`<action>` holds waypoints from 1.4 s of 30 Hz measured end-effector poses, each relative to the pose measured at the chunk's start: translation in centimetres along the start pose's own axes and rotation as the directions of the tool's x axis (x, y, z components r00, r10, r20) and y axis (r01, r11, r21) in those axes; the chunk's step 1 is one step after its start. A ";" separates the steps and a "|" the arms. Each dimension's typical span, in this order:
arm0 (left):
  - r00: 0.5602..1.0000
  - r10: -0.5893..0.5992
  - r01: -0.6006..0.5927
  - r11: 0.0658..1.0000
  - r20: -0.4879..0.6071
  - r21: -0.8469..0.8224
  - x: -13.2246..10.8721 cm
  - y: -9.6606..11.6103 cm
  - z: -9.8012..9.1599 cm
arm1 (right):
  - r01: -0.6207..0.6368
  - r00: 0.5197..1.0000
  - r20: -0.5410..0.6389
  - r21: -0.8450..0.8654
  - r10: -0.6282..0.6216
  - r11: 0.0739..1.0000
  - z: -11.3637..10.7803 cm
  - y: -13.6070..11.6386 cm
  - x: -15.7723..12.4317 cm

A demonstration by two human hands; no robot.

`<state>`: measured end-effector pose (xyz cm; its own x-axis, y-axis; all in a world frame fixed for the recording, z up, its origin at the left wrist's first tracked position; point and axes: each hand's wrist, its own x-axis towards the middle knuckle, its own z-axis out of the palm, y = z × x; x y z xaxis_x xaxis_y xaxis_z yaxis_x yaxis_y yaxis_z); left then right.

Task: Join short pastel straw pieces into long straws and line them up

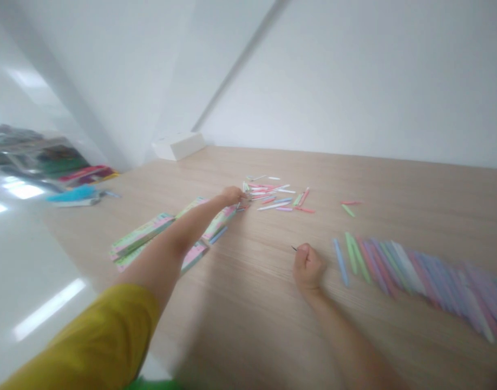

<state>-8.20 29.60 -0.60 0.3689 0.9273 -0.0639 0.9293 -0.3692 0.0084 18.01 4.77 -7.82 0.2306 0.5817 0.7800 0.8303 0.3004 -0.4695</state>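
Note:
My left hand (233, 195) reaches out to the left edge of a loose pile of coloured sticks (268, 192); its fingers are pressed together, and what they hold is too small to make out. Closer to me, my right hand (308, 266) is closed in a fist on the table, with a thin dark tip (294, 248) poking out on its left side; the rest of that object is hidden. Right of this hand, a blue stick (341, 262) lies beside a long row of pink, green, white and purple sticks (431, 279). Patterned boxes (141, 236) lie partly under my left forearm.
A white box (179, 146) stands at the table's back left corner, by the wall. A green stick (348, 210) and a red one lie apart at centre right. Off the left edge are a blue item (76, 193) and a cluttered shelf (37, 154).

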 end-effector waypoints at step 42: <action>0.959 0.093 0.232 -0.797 0.267 -0.558 -21.5 16.7 6.3 | 0.324 0.938 0.193 -0.178 -0.289 0.929 -0.6 -2.8 -0.4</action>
<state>-0.67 3.10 -5.38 0.4357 0.8387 -0.3268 -0.6464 0.5442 0.5349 15.91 3.20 -6.59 -0.1220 0.6042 0.7874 0.9367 0.3325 -0.1100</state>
